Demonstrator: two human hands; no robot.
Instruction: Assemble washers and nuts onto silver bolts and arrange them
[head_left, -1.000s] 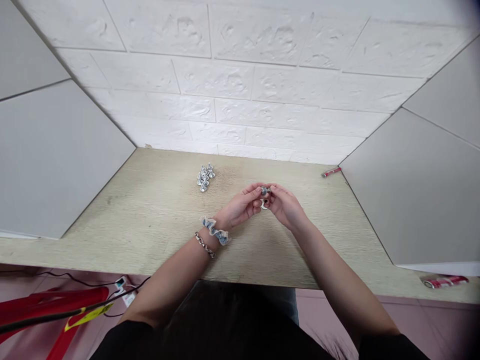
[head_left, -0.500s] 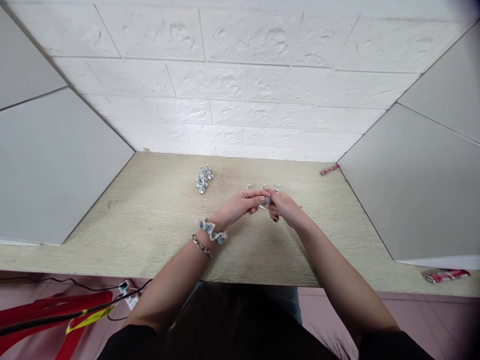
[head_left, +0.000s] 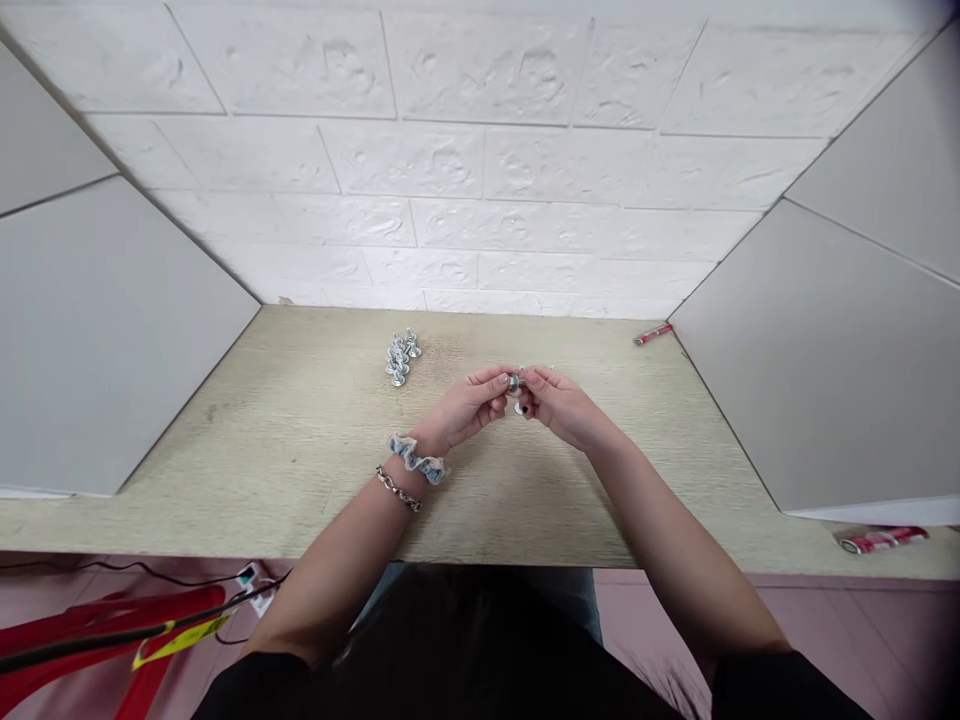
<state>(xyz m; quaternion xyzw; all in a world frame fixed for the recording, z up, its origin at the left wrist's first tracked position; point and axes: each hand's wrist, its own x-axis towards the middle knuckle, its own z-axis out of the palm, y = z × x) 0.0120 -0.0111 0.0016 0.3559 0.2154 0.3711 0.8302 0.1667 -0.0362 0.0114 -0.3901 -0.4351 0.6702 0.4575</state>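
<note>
Fingers are hiding much of the small metal piece (head_left: 514, 383) here, and its far end is disappearing into the right hand's grip. Behind and below the fingertips, a pale round piece (head_left: 519, 409) is peeking out, mostly covered, and tiny bright bits are barely showing past the right knuckles, too small to make out.

Now the hands: they are meeting over the middle of the table, almost touching. The left hand (head_left: 471, 408) is pinching the metal piece between thumb and fingers, its other fingers curling in; the right hand (head_left: 562, 407) is closing on the opposite end, a dark nail showing below. A ruffled scrunchie (head_left: 416, 460) and a chain bracelet (head_left: 397, 490) are circling the left wrist.

Over to the left, a cluster of metal pieces (head_left: 399, 360) is sitting on the pale wooden table (head_left: 315, 440), several stems pointing up. One red tube (head_left: 652, 334) is lying by the right panel's far corner, another red tube (head_left: 885, 540) near the front edge. White brick-patterned wall (head_left: 442, 160) is rising behind, grey panels (head_left: 127, 340) are flanking both sides, and below left, a red frame (head_left: 112, 620) is running out of view.
</note>
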